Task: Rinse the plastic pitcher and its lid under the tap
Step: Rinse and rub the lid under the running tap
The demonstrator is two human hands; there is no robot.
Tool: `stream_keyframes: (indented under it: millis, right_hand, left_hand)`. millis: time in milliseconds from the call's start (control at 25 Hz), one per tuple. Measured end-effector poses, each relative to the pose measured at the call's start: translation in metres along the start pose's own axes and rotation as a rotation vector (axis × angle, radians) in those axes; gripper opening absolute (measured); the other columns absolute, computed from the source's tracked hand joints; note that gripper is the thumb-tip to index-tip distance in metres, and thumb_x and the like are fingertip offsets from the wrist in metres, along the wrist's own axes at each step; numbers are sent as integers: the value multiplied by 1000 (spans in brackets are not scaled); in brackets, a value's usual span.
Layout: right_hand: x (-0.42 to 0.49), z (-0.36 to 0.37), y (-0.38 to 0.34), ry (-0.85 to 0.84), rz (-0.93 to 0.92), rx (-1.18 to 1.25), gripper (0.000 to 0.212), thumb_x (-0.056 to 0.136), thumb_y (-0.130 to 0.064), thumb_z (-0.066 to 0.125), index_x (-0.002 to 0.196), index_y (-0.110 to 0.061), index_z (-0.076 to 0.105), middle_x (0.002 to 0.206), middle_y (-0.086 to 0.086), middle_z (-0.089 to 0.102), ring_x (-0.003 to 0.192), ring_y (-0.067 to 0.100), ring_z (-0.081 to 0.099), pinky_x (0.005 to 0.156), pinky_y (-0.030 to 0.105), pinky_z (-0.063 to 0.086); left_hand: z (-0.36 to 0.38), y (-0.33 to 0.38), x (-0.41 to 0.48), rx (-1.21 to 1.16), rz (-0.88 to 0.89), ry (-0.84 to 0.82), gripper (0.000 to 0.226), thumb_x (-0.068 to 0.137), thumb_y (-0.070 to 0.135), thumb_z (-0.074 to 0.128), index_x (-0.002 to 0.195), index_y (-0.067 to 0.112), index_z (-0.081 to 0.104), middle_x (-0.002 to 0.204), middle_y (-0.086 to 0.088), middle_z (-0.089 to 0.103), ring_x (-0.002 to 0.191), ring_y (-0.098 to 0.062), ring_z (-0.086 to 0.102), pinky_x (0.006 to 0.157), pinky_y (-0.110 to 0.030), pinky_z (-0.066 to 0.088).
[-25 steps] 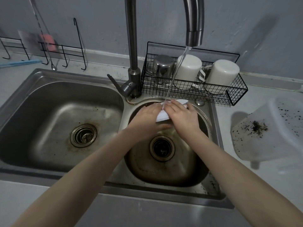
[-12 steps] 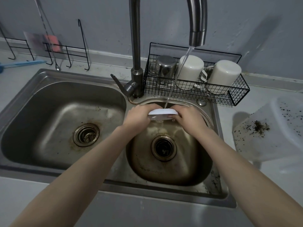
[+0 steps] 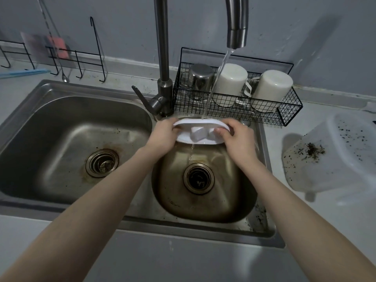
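Sink: we stand at a steel double sink (image 3: 61,127), our arms reaching over the smaller right basin (image 3: 205,200)
Pitcher: the clear plastic pitcher (image 3: 333,159) lies on its side on the counter to our right, well apart from the water, dark flecks on its inside wall; we judge it not yet rinsed
Tap: the tap (image 3: 237,23) runs, a thin stream falling onto the lid's far edge
Lid: the white oval lid (image 3: 201,133) sits level over the right basin, water dripping from its underside toward the drain (image 3: 199,178)
Left hand: our left hand (image 3: 162,137) is closed on the lid's left end
Right hand: our right hand (image 3: 238,139) clasps its right end, thumb on top
Progress: lid rinse under way, pitcher left to do
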State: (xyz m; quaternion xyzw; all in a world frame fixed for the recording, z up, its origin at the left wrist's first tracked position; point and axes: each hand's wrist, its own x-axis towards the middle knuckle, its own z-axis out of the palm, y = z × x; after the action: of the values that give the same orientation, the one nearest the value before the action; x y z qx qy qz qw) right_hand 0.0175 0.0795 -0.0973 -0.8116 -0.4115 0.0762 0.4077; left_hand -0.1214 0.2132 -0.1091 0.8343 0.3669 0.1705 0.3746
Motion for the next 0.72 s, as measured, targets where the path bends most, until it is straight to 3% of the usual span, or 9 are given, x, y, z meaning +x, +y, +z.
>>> stream_keyframes:
  millis: [80,160,320,560,720]
  right_hand:
    - [6,-4,-3,22,0,-1,17,83,-12,62,99,-11,67,89,0,66,81,13,55,70,19,35]
    - [7,-7,-5,7,-30,-31,17,84,-10,60,99,-11,67,95,3,68,83,14,56,73,21,37]
    - [2,-3,-4,-39,-169,-220,19,81,-4,61,98,-10,67,96,8,68,90,22,57,71,20,31]
    - [-4,6,-5,-70,-198,-141,23,79,-2,58,99,-11,67,94,9,68,90,25,58,76,32,41]
    - [-10,4,0,-14,-83,68,18,81,-5,63,96,-13,69,88,-1,69,82,14,60,71,13,40]
  left_hand:
    - [4,9,0,146,62,29,34,83,-6,44,113,6,56,103,-21,66,96,-36,58,75,-29,42]
    - [4,16,0,335,134,13,35,83,-4,44,115,9,49,103,-20,65,93,-39,59,75,-40,46]
    - [9,32,-3,709,297,-226,27,91,10,45,118,9,42,107,-15,62,94,-35,60,67,-38,38]
    - [15,33,-8,398,296,-267,33,95,28,45,125,16,42,119,-11,60,103,-33,57,80,-40,46]
    - [-2,20,-1,359,312,-370,28,94,32,45,114,14,52,110,-12,63,100,-29,56,83,-38,44]
